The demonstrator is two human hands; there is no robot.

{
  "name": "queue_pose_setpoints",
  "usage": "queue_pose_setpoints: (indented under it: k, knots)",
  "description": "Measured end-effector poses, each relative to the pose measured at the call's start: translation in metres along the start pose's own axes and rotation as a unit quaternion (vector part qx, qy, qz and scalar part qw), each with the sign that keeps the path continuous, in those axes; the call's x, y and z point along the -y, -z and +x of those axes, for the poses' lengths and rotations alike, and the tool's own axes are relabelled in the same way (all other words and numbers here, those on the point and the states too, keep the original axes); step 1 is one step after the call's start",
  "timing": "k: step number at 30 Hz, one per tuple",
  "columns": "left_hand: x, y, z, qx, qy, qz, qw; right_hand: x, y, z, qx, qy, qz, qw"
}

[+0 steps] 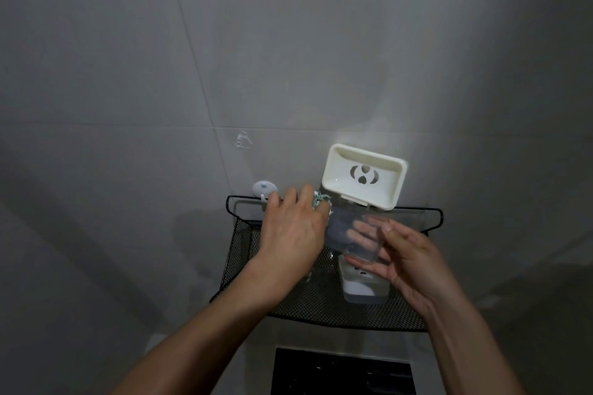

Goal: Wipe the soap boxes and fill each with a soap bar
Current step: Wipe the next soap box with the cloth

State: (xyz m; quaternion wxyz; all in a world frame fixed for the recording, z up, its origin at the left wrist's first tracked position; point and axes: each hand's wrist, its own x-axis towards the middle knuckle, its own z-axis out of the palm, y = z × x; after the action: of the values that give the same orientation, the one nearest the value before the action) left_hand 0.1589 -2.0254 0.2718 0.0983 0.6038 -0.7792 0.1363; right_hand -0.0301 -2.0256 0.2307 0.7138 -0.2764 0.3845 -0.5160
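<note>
My right hand (pixel 406 263) holds a clear plastic soap box part (pixel 356 234) above the black mesh basket (pixel 321 301), fingers behind it and thumb at its edge. My left hand (pixel 290 228) grips a green-and-white cloth (pixel 321 200) and presses it against the clear box. A cream wall-mounted soap dish (pixel 364 175) with cut-out holes hangs empty just above. Below my right hand, a second clear box (pixel 362 285) with a white soap bar inside lies in the basket.
A white suction hook (pixel 263 188) is stuck on the grey tiled wall at the basket's upper-left corner. A dark rectangular panel (pixel 343 372) sits below the basket. The basket's wire rim (pixel 433 212) juts out at the right.
</note>
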Motion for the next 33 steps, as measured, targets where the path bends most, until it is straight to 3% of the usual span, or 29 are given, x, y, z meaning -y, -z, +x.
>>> queue_pose_setpoints:
  k: [6,15,21,33]
  knots:
    - [-0.005,0.001,0.005,-0.011,0.001,-0.035,0.999,0.004,-0.002,0.000,0.018,-0.005,0.005,1.000]
    - [-0.019,0.003,0.005,0.022,-0.123,-0.114,0.986,0.004,0.004,-0.001,0.027,0.000,-0.009,1.000]
    - [-0.018,0.007,0.004,0.039,-0.169,-0.179,0.968,0.015,0.008,-0.001,-0.010,0.031,-0.015,0.999]
    - [-0.010,-0.010,-0.009,-0.035,-0.066,-0.127,0.989,0.018,0.022,-0.004,-0.034,0.017,-0.031,0.999]
